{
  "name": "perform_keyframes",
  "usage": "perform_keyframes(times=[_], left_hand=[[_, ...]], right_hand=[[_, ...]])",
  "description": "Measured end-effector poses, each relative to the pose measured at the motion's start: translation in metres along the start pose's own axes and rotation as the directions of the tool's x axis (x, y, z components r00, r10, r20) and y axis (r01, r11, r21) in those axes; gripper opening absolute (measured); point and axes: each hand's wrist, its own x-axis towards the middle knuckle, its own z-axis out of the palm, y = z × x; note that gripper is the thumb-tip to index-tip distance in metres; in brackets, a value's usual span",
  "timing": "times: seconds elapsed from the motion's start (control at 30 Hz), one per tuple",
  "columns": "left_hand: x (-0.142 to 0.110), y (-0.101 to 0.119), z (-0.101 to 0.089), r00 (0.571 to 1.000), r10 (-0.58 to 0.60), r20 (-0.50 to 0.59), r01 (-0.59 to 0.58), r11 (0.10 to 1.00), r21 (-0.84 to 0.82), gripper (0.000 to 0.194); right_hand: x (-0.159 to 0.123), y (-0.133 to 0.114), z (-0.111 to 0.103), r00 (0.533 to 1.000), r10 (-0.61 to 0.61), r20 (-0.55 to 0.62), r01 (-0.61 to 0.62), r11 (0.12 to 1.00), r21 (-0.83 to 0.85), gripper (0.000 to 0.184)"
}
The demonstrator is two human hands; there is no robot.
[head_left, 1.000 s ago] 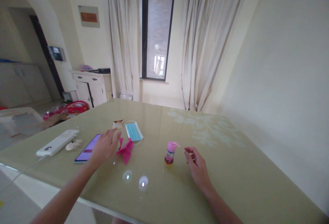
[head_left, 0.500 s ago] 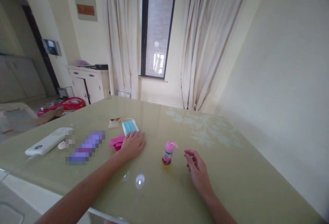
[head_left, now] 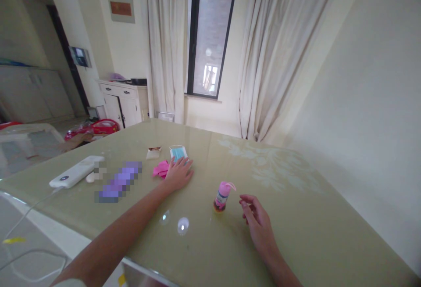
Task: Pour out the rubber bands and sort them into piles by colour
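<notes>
My left hand lies palm down on the table with its fingers spread. Its fingertips reach the lower edge of a blue and white face mask, and a crumpled pink cloth lies against the hand's left side, partly covered by it. Right of centre stands a small bottle with a pink top, a pink loop strap and a dark, yellowish base. Just to the right of that bottle, my right hand rests with loosely curled fingers, apart from it. Nothing shows in its grasp.
On the glossy greenish table, a white power bank with a cable lies at the left. Beside it are a small white object and a blurred-out purple item. A small clear packet sits behind the pink cloth.
The whole view has shifted, so the table and its items appear farther right. Both hands keep nearly the same places relative to the mask, the cloth and the bottle.
</notes>
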Motion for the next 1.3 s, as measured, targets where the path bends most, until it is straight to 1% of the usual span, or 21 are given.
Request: perform_keyframes(times=[0.13, 0.27, 0.37, 0.47, 0.57, 0.63, 0.67, 0.7, 0.77, 0.8, 0.83, 0.87, 0.9, 0.93, 0.97, 1.03, 1.1, 1.17, 1.23, 1.27, 1.3], left_hand=[[0.005, -0.007, 0.003, 0.995, -0.091, 0.04, 0.091, 0.996, -0.015, 0.05], [0.019, -0.019, 0.001, 0.988, -0.134, 0.074, 0.137, 0.99, -0.038, 0.051], [0.031, -0.026, -0.003, 0.983, -0.174, 0.061, 0.178, 0.983, -0.052, 0.049], [0.038, -0.02, -0.01, 0.974, -0.226, 0.006, 0.226, 0.973, -0.055, 0.046], [0.034, 0.009, -0.018, 0.968, -0.225, -0.109, 0.217, 0.973, -0.08, 0.048], [0.026, 0.038, -0.023, 0.943, -0.19, -0.275, 0.127, 0.964, -0.232, 0.049], [0.019, 0.053, -0.026, 0.929, -0.177, -0.326, 0.064, 0.942, -0.329, 0.051], [0.012, 0.067, -0.028, 0.922, -0.153, -0.356, -0.016, 0.903, -0.429, 0.054], [-0.004, 0.091, -0.031, 0.911, -0.082, -0.405, -0.195, 0.78, -0.595, 0.062], [-0.012, 0.101, -0.031, 0.904, -0.009, -0.428, -0.298, 0.705, -0.644, 0.066], [-0.02, 0.109, -0.03, 0.896, 0.089, -0.434, -0.391, 0.619, -0.681, 0.072], [-0.026, 0.116, -0.027, 0.895, 0.167, -0.415, -0.435, 0.539, -0.721, 0.077], [-0.032, 0.122, -0.024, 0.903, 0.219, -0.371, -0.43, 0.481, -0.764, 0.082], [-0.036, 0.128, -0.021, 0.92, 0.245, -0.307, -0.388, 0.452, -0.803, 0.082], [-0.038, 0.134, -0.018, 0.94, 0.241, -0.24, -0.326, 0.443, -0.835, 0.072], [-0.036, 0.145, -0.014, 0.963, 0.238, -0.127, -0.228, 0.468, -0.854, 0.043], [-0.029, 0.155, -0.014, 0.96, 0.267, -0.081, -0.218, 0.539, -0.814, 0.024], [-0.021, 0.164, -0.018, 0.954, 0.291, -0.077, -0.257, 0.655, -0.711, 0.017], [-0.014, 0.171, -0.02, 0.959, 0.274, -0.07, -0.264, 0.778, -0.57, 0.02], [-0.012, 0.173, -0.02, 0.966, 0.249, -0.065, -0.247, 0.823, -0.511, 0.023], [-0.011, 0.175, -0.019, 0.971, 0.229, -0.062, -0.231, 0.855, -0.464, 0.024]], right_hand=[[0.002, 0.0, -0.002, 0.999, 0.0, -0.039, 0.001, 1.0, 0.022, 0.045], [0.004, -0.002, 0.002, 1.0, -0.001, -0.027, 0.001, 1.0, 0.025, 0.044], [0.003, -0.003, 0.003, 1.0, -0.011, -0.009, 0.011, 1.0, 0.005, 0.044], [0.001, -0.004, 0.002, 1.0, -0.022, -0.008, 0.022, 1.0, -0.019, 0.045], [0.0, -0.005, 0.002, 0.999, -0.03, -0.012, 0.029, 0.999, -0.025, 0.046], [-0.001, -0.006, 0.003, 0.999, -0.036, -0.015, 0.035, 0.999, -0.025, 0.046], [-0.001, -0.006, 0.004, 0.999, -0.039, -0.013, 0.038, 0.999, -0.025, 0.046], [-0.002, -0.006, 0.005, 0.999, -0.04, -0.009, 0.039, 0.999, -0.023, 0.046], [-0.003, -0.007, 0.006, 0.999, -0.037, 0.003, 0.037, 0.999, -0.022, 0.047], [-0.003, -0.006, 0.006, 0.999, -0.039, 0.005, 0.039, 0.999, -0.024, 0.047], [-0.004, -0.006, 0.005, 0.999, -0.045, 0.004, 0.045, 0.999, -0.029, 0.047], [-0.005, -0.007, 0.005, 0.998, -0.061, -0.003, 0.06, 0.997, -0.038, 0.047], [-0.007, -0.007, 0.004, 0.996, -0.088, -0.009, 0.088, 0.995, -0.048, 0.047], [-0.008, -0.009, 0.003, 0.992, -0.128, -0.012, 0.127, 0.99, -0.057, 0.048], [-0.008, -0.011, 0.002, 0.985, -0.175, -0.01, 0.174, 0.983, -0.065, 0.049], [-0.006, -0.021, 0.001, 0.963, -0.27, 0.01, 0.27, 0.96, -0.076, 0.055], [0.002, -0.036, 0.001, 0.938, -0.342, 0.051, 0.345, 0.932, -0.107, 0.057], [0.017, -0.052, 0.001, 0.919, -0.38, 0.099, 0.393, 0.897, -0.204, 0.048], [0.034, -0.062, 0.002, 0.912, -0.393, 0.123, 0.409, 0.836, -0.365, 0.027], [0.041, -0.063, 0.004, 0.915, -0.384, 0.124, 0.398, 0.808, -0.435, 0.024], [0.047, -0.062, 0.005, 0.922, -0.37, 0.115, 0.377, 0.787, -0.489, 0.026]])
